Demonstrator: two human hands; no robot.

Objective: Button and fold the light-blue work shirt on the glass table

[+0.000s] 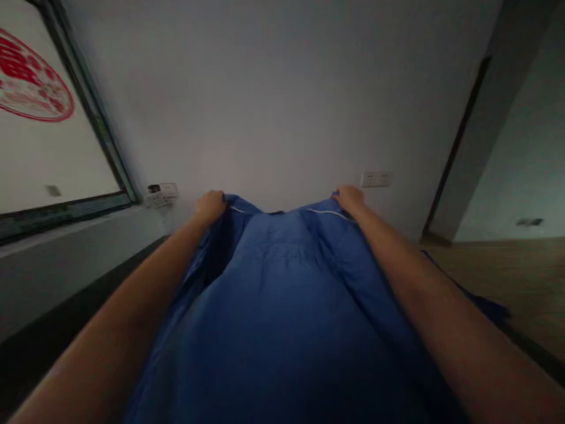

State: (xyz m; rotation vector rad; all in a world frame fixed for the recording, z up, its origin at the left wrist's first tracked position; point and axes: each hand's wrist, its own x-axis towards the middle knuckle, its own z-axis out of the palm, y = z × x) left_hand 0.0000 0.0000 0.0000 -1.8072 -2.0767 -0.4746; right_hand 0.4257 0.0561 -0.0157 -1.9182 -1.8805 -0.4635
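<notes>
A blue jacket [278, 294] with thin pale piping near its shoulders hangs spread out in front of me. My left hand [210, 206] is closed round its upper left corner. Its upper right corner is gripped by my right hand [351, 199], with the fingers curled over the cloth. Both arms are stretched forward, and the cloth sags in folds between them. The lower part of the jacket runs out of the picture in shadow.
Behind the jacket rises a plain wall [282, 106] with a double socket [376, 179] on the right and another socket [162, 194] at left. A framed window or mirror [53, 159] bears a red print. Dark blue cloth [485, 306] lies at right by the brownish floor [529, 277].
</notes>
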